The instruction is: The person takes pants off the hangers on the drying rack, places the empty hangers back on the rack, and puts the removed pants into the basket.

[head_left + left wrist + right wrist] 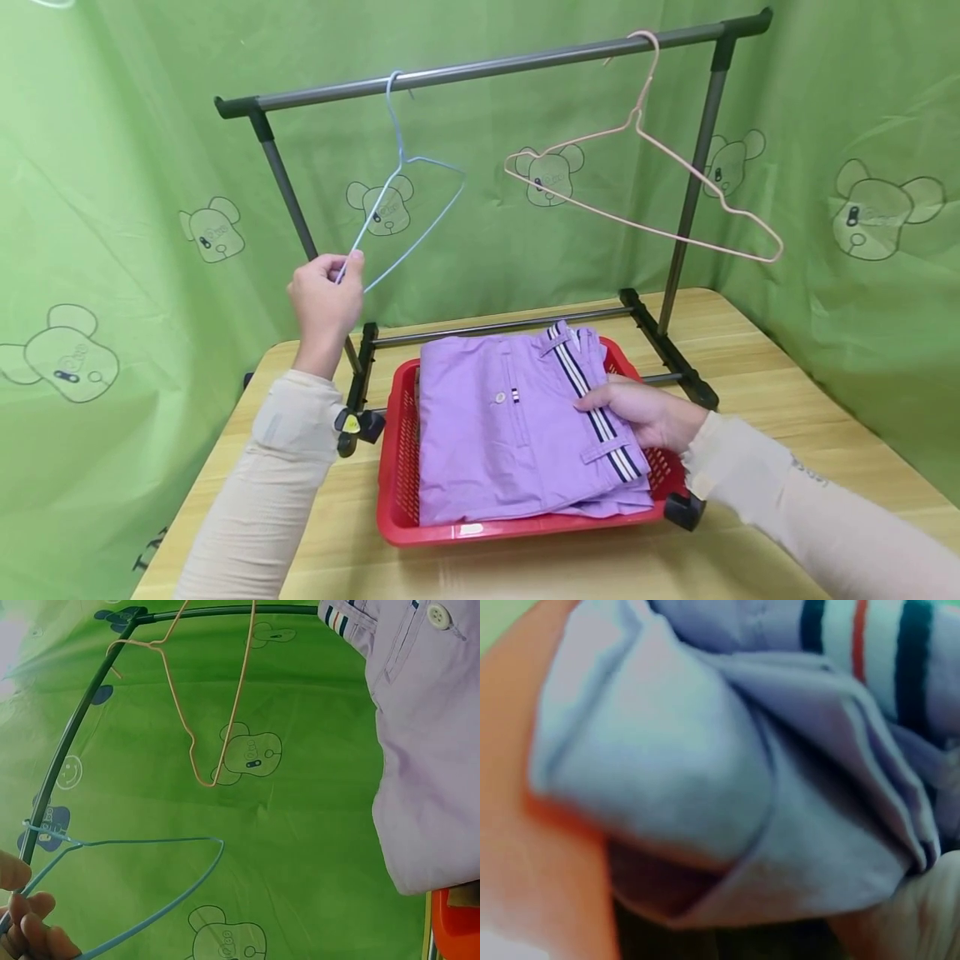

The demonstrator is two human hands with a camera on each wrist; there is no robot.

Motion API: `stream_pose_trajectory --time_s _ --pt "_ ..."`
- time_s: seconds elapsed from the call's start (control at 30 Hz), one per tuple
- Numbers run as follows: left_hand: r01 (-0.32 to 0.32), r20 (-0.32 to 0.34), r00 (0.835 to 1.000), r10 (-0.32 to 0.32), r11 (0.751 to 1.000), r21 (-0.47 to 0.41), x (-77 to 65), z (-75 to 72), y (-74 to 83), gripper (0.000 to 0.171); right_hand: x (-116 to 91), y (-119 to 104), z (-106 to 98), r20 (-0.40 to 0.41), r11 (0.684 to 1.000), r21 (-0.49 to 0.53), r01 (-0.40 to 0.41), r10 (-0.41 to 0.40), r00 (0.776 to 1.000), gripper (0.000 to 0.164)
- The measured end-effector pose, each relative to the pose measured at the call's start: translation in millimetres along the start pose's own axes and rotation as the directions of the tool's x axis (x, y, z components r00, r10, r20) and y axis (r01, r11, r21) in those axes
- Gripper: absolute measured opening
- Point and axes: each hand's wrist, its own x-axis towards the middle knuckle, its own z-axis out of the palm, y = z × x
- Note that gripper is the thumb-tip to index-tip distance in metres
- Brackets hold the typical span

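Observation:
A light blue wire hanger (402, 157) hangs by its hook from the rack's top bar. My left hand (326, 300) pinches its lower left corner between thumb and fingers, and the hanger is turned at an angle to the bar. Purple trousers (472, 433) lie folded in a red basket (386, 492), front up, with a button and a striped waistband (573, 367) showing. At the basket's right side my right hand (648, 412) grips that waistband, thumb on top and fingers hidden beneath. The right wrist view shows the layered purple cloth (675, 765) up close.
A grey metal rack (487, 69) stands on the wooden table (787, 433) behind the basket. Farther right on its bar hangs a pink wire hanger (637, 111) with nothing on it. A green curtain (465, 283) with mouse-head drawings encloses the back and sides.

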Motion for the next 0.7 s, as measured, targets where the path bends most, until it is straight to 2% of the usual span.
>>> stream_pose_trajectory --time_s 0.17,0.37,0.5,0.7 --pt "-0.007 0.017 1.0 0.007 1.0 0.006 -2.2 -1.8 -2.9 0.029 0 -1 -2 0.0 0.999 -0.05 0.009 -0.009 1.0 0.055" --pt "-0.033 0.019 0.999 0.034 0.999 -0.014 -5.2 -3.1 -6.6 0.027 1 -3 -4 -0.001 0.994 -0.111 0.013 -0.013 1.0 0.053" --pt "-0.038 0.036 0.999 0.038 0.999 -0.004 -5.9 -3.8 -9.7 0.029 -1 -6 -3 -0.034 0.986 -0.163 0.023 -0.029 0.999 0.054" --pt "-0.007 0.086 0.996 0.004 0.999 0.039 -7.7 -5.7 -14.9 0.038 -1 -8 -3 -0.105 0.972 -0.233 0.031 -0.057 0.993 0.058"
